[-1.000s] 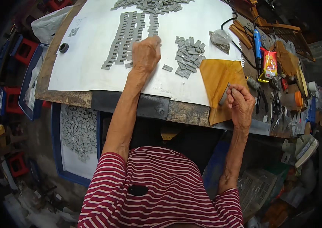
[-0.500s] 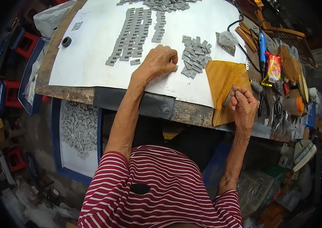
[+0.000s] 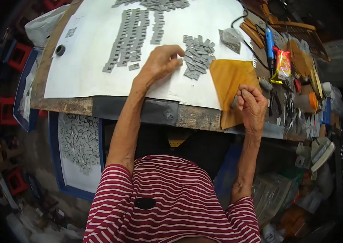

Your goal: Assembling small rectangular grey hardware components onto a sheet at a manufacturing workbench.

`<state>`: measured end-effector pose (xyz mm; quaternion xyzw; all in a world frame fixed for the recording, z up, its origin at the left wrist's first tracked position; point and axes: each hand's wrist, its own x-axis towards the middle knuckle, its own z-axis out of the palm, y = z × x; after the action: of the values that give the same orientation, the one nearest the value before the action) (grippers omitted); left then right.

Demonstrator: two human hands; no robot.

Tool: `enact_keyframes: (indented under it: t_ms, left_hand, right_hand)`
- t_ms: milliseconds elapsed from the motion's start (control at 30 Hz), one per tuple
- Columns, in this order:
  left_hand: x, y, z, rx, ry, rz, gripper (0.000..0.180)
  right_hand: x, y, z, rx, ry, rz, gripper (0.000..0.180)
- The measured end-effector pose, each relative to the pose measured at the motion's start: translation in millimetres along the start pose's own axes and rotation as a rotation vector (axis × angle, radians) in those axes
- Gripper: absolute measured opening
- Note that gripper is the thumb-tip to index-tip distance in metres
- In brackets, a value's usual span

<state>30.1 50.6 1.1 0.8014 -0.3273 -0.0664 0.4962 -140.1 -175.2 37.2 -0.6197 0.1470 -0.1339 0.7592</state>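
**Head view: sorting small grey pieces at a paper-covered bench**

Head view looking down on a white sheet (image 3: 98, 77) covering a wooden bench (image 3: 70, 106). Left hand (image 3: 160, 64) resting on the sheet, fingers curled narrow, fingertips (image 3: 178, 60) touching the near-left edge of a loose heap of grey pieces (image 3: 197, 56); impossible to tell whether any piece is pinched between them. Right hand (image 3: 252, 106) hovering at the near right edge of the bench, closed around a small grey tool (image 3: 235, 101), held over the near part of an orange-brown sheet (image 3: 230, 81). Orange-brown sheet lying just right of the heap, overlapping the white sheet's right edge.

Lying further left and far: neat rows of grey pieces (image 3: 129, 38) running away from the viewer, with more scattered at the far edge (image 3: 155, 5). Sitting near the far-left corner of the white sheet: a dark ring (image 3: 60, 50). Cluttering the right side of the bench: a blue pen-like tool (image 3: 269, 46), a bright snack packet (image 3: 283, 65), wooden sticks (image 3: 252, 34). Sitting low on the left, below the bench: a blue-rimmed tray (image 3: 54, 162) holding another spread of grey pieces. Filling the near foreground: a red-and-white striped shirt (image 3: 171, 202).
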Motion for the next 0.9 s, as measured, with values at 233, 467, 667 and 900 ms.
enact_keyframes:
  t_ms: [233, 467, 667, 900]
  left_hand:
    - [5.1, 3.8, 14.5, -0.357, 0.067, -0.044, 0.011]
    - [12.4, 29.3, 26.2, -0.498, 0.002, -0.156, 0.011]
    - [27.5, 33.3, 35.3, -0.476, -0.034, -0.122, 0.013]
    - [35.9, 27.6, 43.0, -0.502, -0.001, -0.086, 0.014]
  right_hand:
    - [2.6, 2.0, -8.7, -0.105, 0.107, -0.047, 0.013]
    - [11.7, 13.9, -21.0, -0.381, 0.215, -0.098, 0.011]
    - [27.8, 33.4, -45.7, -0.711, 0.285, -0.227, 0.013]
    - [38.0, 36.5, -46.9, -1.115, 0.232, -0.450, 0.010]
